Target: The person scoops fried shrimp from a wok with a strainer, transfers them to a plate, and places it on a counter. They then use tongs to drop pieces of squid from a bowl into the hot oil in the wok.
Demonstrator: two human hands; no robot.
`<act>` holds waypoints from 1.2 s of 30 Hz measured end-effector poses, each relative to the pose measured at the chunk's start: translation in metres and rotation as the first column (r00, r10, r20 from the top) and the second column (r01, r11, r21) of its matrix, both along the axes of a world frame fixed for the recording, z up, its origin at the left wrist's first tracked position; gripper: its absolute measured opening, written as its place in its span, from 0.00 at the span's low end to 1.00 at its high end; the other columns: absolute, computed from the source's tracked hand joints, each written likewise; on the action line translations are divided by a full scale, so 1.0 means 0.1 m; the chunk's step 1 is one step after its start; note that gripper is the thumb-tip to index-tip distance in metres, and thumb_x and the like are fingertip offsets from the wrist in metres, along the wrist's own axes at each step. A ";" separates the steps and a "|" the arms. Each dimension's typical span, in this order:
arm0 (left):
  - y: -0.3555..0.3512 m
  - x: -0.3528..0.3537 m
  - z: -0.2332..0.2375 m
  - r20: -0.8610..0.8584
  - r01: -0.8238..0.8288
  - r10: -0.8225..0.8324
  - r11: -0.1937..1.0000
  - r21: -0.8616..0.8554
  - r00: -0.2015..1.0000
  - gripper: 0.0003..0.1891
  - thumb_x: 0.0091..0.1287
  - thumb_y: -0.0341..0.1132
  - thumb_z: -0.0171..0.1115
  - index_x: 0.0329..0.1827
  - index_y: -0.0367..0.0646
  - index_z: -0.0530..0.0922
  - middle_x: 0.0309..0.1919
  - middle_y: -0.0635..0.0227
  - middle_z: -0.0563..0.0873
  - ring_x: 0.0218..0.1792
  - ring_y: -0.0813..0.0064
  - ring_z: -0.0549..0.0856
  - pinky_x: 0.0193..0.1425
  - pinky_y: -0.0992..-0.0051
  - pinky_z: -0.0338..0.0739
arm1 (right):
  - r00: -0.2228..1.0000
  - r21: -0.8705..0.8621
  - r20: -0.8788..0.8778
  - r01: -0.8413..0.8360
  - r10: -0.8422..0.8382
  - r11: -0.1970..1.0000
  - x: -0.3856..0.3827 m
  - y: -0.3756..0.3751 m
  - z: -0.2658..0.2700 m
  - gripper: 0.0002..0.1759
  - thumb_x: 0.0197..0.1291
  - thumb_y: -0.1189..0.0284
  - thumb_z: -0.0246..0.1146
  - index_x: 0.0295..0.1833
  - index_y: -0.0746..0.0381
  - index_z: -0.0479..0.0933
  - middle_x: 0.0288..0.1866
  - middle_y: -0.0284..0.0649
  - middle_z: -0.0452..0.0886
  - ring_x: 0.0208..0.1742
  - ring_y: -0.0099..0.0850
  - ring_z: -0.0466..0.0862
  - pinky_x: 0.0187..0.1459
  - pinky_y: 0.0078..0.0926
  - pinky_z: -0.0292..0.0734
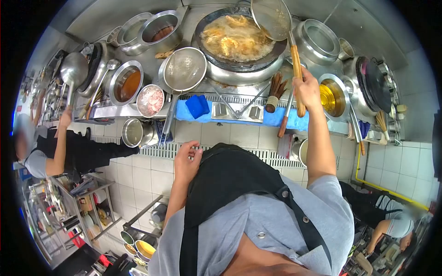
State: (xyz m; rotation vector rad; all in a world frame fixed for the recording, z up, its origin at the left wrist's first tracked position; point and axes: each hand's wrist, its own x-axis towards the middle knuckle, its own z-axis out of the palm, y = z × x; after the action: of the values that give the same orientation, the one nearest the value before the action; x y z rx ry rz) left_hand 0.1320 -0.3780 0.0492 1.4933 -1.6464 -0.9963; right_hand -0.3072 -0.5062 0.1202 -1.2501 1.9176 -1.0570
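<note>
My right hand (306, 89) grips the wooden handle of a mesh skimmer (272, 19), whose round basket hangs over the right rim of a large wok (239, 39) full of bubbling oil and golden fried pieces. My left hand (186, 161) hangs loose at my waist beside my black apron, fingers curled, holding nothing. A second strainer ladle (184, 69) rests on the counter left of the wok, its handle pointing down toward the floor.
A blue cloth (197, 106) lies on the counter edge. A bowl of brown sauce (127, 83), a bowl of raw meat (151, 100) and a pot of yellow oil (332, 96) flank the wok. One person (55, 147) works at left, another (391, 221) at lower right.
</note>
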 end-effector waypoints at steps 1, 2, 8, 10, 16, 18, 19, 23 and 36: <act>0.01 -0.02 0.00 0.003 -0.005 0.005 1.000 -0.001 1.000 0.13 0.68 0.26 0.69 0.54 0.40 0.82 0.45 0.64 0.87 0.34 0.75 0.85 0.40 0.75 0.80 | 0.998 0.013 -0.056 0.001 -0.001 1.000 -0.03 -0.10 -0.05 0.33 0.65 0.71 0.60 0.77 0.63 0.69 0.31 0.35 0.81 0.24 0.24 0.79 0.26 0.27 0.76; 0.02 -0.04 0.00 -0.007 -0.010 0.010 1.000 -0.001 1.000 0.13 0.68 0.27 0.69 0.55 0.40 0.82 0.45 0.64 0.87 0.34 0.75 0.85 0.41 0.74 0.80 | 1.000 0.014 -0.007 -0.020 0.020 1.000 -0.05 -0.18 -0.09 0.31 0.65 0.71 0.60 0.74 0.63 0.72 0.32 0.35 0.81 0.24 0.25 0.80 0.27 0.27 0.77; 0.13 0.00 -0.01 -0.003 -0.071 0.071 0.997 0.006 0.997 0.13 0.68 0.27 0.69 0.55 0.39 0.82 0.46 0.64 0.87 0.35 0.76 0.85 0.41 0.74 0.80 | 0.899 0.151 0.403 -0.252 0.173 0.956 -0.08 -0.19 -0.05 0.23 0.68 0.71 0.59 0.67 0.64 0.75 0.36 0.35 0.81 0.24 0.22 0.79 0.25 0.25 0.77; 0.14 0.01 -0.01 -0.004 -0.105 0.105 0.994 0.025 0.994 0.13 0.68 0.27 0.69 0.54 0.38 0.82 0.47 0.64 0.88 0.35 0.76 0.85 0.41 0.74 0.80 | 0.859 0.178 0.474 -0.311 0.196 0.934 -0.09 -0.15 0.00 0.23 0.68 0.70 0.58 0.66 0.64 0.75 0.36 0.36 0.81 0.25 0.22 0.79 0.24 0.23 0.76; 0.02 -0.13 -0.02 -0.311 -0.062 0.151 0.958 0.279 0.938 0.16 0.71 0.27 0.67 0.60 0.35 0.78 0.51 0.64 0.88 0.42 0.80 0.85 0.48 0.76 0.81 | 0.586 0.088 0.781 -0.444 0.215 0.892 -0.10 -0.09 0.12 0.18 0.68 0.69 0.62 0.58 0.69 0.76 0.39 0.39 0.84 0.29 0.23 0.82 0.24 0.20 0.76; -0.17 -0.34 0.07 -0.418 0.086 0.060 0.943 0.323 0.906 0.18 0.73 0.28 0.66 0.63 0.35 0.76 0.53 0.62 0.87 0.46 0.79 0.85 0.51 0.77 0.81 | 0.488 0.047 0.856 -0.405 0.172 0.913 -0.05 -0.12 -0.07 0.19 0.68 0.67 0.63 0.59 0.67 0.75 0.40 0.39 0.84 0.29 0.22 0.82 0.22 0.19 0.75; -0.28 -0.48 0.16 -0.467 0.158 0.022 0.926 0.342 0.884 0.18 0.73 0.30 0.66 0.64 0.35 0.75 0.54 0.61 0.87 0.49 0.77 0.85 0.54 0.76 0.81 | 0.551 0.056 0.818 -0.360 0.164 0.931 0.11 -0.05 -0.05 0.20 0.68 0.67 0.65 0.60 0.66 0.75 0.40 0.39 0.84 0.29 0.23 0.82 0.22 0.19 0.76; -0.91 -1.20 0.32 -0.625 0.410 -0.105 0.835 0.367 0.774 0.24 0.78 0.46 0.61 0.66 0.36 0.73 0.59 0.58 0.85 0.59 0.67 0.85 0.65 0.67 0.78 | 0.431 -0.011 0.890 -0.306 0.149 0.952 0.54 0.01 -0.24 0.19 0.70 0.64 0.65 0.59 0.65 0.76 0.43 0.42 0.85 0.32 0.25 0.84 0.27 0.24 0.81; -1.89 -2.73 0.19 -0.820 0.411 0.417 0.718 0.561 0.391 0.07 0.71 0.27 0.60 0.47 0.35 0.74 0.30 0.62 0.82 0.30 0.68 0.84 0.34 0.70 0.83 | 0.968 -0.013 0.035 0.249 -0.248 0.968 -0.01 1.09 -2.28 0.27 0.62 0.68 0.74 0.63 0.68 0.76 0.42 0.40 0.84 0.44 0.31 0.85 0.50 0.32 0.82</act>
State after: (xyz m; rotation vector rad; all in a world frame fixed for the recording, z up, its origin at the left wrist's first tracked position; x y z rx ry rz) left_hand -0.1413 -0.5672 0.0678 0.8828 -0.3461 -2.1347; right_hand -0.3086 -0.3975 -0.1083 -1.0119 2.0823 -1.2146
